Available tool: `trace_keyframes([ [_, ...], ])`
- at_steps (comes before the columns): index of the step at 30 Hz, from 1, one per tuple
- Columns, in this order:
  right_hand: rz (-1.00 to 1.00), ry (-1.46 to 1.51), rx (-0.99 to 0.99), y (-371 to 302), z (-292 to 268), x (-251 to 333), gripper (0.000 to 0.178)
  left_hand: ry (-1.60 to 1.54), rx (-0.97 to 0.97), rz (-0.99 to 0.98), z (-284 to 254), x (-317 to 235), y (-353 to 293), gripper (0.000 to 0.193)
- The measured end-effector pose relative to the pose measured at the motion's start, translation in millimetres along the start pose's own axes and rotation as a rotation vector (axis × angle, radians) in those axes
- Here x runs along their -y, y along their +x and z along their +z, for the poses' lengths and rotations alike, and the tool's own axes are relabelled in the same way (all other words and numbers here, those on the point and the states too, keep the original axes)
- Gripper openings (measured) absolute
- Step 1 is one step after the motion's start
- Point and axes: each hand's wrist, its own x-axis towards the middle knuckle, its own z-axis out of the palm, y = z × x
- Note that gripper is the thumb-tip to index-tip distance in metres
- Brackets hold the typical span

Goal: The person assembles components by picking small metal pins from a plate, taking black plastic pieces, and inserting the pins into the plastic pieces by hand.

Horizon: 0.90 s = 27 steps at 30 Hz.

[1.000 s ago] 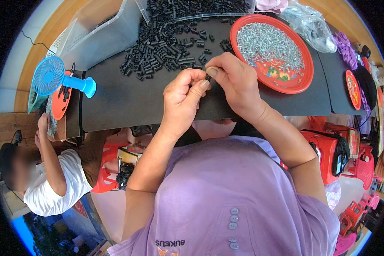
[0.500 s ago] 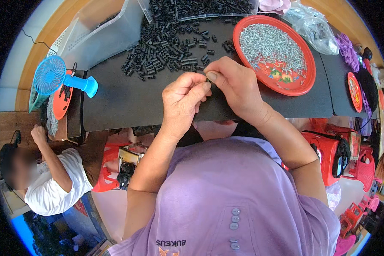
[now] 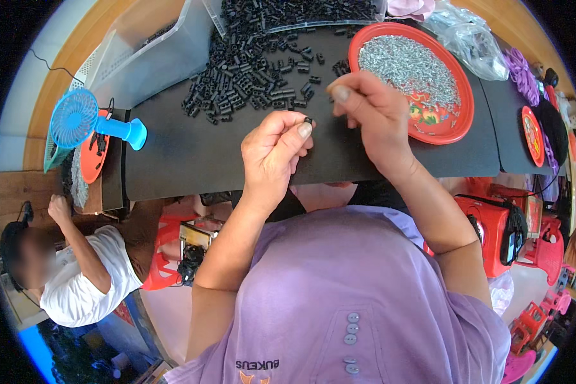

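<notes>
My left hand [image 3: 272,150] is closed, thumb and fingers pinching a small black plastic piece [image 3: 308,120] whose end shows past the thumb. My right hand [image 3: 381,118] is raised apart from it, fingers curled and thumb close to the index finger; whether anything small is between them I cannot make out. Beyond my hands, many loose black plastic pieces [image 3: 237,83] like the held one are spread over the dark table [image 3: 192,157]. Right of them lies a red plate [image 3: 464,112], near my right hand, with a heap of small silvery metal parts [image 3: 406,64], perhaps screws.
Clear plastic bins [image 3: 153,67] stand at the back left, one spilling black pieces. A blue fan [image 3: 77,118] lies at the left edge. Plastic bags [image 3: 470,41] and a smaller red dish [image 3: 531,137] are right. A person in a white shirt [image 3: 86,281] sits at left.
My right hand has come away from my left, moving right and slightly up toward the red plate. The left hand stays nearly in place, and its black piece now shows.
</notes>
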Motion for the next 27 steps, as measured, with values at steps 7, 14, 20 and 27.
trace_keyframes([
  [7,-0.067,0.003,0.149,0.5,5.3,-1.6,0.015,0.006,-0.039,-0.023,2.4,0.7,1.1,0.016],
  [14,-0.056,-0.036,0.159,-0.9,6.4,1.8,0.015,-0.023,-0.040,-0.043,1.4,1.0,0.8,0.015],
  [20,-0.147,-0.165,0.116,-1.3,10.6,-1.0,0.012,-0.018,-0.035,-0.049,0.9,1.5,0.3,0.015],
  [27,-0.376,-0.323,0.071,-2.3,13.5,-3.6,0.008,-0.018,-0.032,-0.073,0.2,0.5,0.3,0.015],
])
